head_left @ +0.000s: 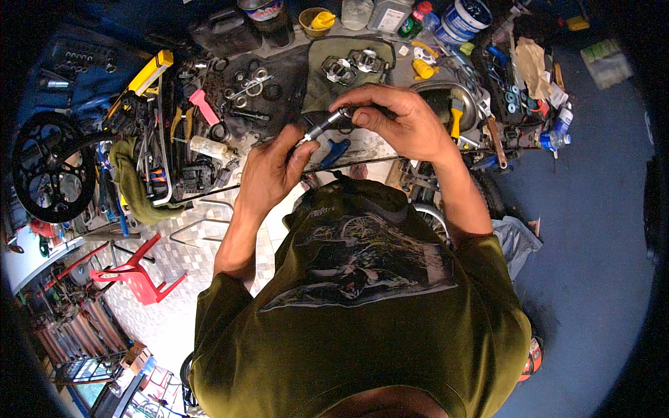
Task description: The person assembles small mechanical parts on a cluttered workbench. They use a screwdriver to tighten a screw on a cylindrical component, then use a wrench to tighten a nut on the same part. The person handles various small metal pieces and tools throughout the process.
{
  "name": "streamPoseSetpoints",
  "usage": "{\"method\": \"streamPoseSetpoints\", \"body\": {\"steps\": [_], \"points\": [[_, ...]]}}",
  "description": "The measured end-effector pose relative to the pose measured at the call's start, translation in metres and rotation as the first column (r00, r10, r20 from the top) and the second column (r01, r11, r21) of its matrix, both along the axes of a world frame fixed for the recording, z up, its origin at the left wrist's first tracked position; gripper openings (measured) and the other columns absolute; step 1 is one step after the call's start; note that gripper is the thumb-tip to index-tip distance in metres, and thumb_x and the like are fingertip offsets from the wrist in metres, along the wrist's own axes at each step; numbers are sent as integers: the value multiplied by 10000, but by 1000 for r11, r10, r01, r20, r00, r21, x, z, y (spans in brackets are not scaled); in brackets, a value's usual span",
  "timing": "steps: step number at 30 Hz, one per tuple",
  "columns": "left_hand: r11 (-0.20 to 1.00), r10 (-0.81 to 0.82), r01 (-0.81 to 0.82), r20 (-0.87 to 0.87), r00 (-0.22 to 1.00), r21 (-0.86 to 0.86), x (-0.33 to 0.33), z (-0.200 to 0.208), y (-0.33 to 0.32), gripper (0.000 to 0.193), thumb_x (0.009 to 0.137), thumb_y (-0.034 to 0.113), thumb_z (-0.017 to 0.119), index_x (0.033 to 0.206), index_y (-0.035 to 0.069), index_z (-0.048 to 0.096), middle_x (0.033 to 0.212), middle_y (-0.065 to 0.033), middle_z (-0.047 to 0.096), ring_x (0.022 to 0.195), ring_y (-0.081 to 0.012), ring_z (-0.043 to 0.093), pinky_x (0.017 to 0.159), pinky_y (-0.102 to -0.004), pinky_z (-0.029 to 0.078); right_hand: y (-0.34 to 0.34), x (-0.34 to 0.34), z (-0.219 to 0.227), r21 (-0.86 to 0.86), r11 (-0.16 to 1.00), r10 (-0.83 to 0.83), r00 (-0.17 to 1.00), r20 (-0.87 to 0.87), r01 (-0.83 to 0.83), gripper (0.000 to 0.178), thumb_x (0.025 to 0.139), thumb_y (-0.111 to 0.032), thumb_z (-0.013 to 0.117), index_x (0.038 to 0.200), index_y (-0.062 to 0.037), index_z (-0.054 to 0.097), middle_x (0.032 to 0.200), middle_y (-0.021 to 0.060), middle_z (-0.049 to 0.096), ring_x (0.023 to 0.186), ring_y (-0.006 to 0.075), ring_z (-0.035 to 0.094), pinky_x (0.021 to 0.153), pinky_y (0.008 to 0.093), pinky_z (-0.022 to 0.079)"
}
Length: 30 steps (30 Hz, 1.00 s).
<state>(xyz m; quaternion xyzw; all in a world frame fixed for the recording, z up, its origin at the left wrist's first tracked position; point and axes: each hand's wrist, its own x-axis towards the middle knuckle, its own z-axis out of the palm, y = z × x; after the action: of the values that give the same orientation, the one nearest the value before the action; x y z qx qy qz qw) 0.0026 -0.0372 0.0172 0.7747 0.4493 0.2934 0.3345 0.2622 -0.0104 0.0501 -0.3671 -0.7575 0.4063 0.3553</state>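
Fingers of your left hand (267, 173) clamp one end of a silver-and-black metal rod (317, 131); your right hand (411, 127) pinches the other.

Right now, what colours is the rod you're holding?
The rod is silver with a dark part, seen in the head view.

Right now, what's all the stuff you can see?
metal rod: 1, silver and dark, upper middle
pedal-like parts: 2, silver-black, green mat
blue tool: 1, blue, bench front
pink tool: 1, pink, bench left
brush: 1, yellow, bench right
spoked wheel: 1, black, far left
chair: 1, red, lower left
small parts: too many, mixed colours, bench
shirt: 1, olive, lower middle
left hand: 1, bare, rod's lower end
right hand: 1, bare, rod's upper end
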Motion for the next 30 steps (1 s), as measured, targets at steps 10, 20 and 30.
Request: {"method": "streamPoseSetpoints", "body": {"steps": [10,20,30], "points": [[997,62,-58,-74,995,56,0,-6,2,210,997,273,663,1066,80,615,753,-224,647,709,-465,650,541,-470,477,-13,-8,4,-42,987,-150,986,76,153,247,975,-91,669,1209,-12,682,1059,107,727,956,164,684,840,317,532],[998,15,-17,42,999,57,1,-4,5,196,987,263,677,1064,92,619,710,-200,631,641,-439,647,523,-440,478,-1,12,7,-189,978,-73,994,81,87,249,843,-168,846,1006,-45,703,789,-66,614,702,17,468,586,238,362],[999,8,-2,-141,990,43,0,2,4,191,994,232,658,1075,65,615,772,-210,641,704,-451,635,595,-452,490,0,-14,17,147,981,-155,960,231,123,233,863,-242,803,991,-74,706,837,84,681,715,223,592,622,356,448]]}}
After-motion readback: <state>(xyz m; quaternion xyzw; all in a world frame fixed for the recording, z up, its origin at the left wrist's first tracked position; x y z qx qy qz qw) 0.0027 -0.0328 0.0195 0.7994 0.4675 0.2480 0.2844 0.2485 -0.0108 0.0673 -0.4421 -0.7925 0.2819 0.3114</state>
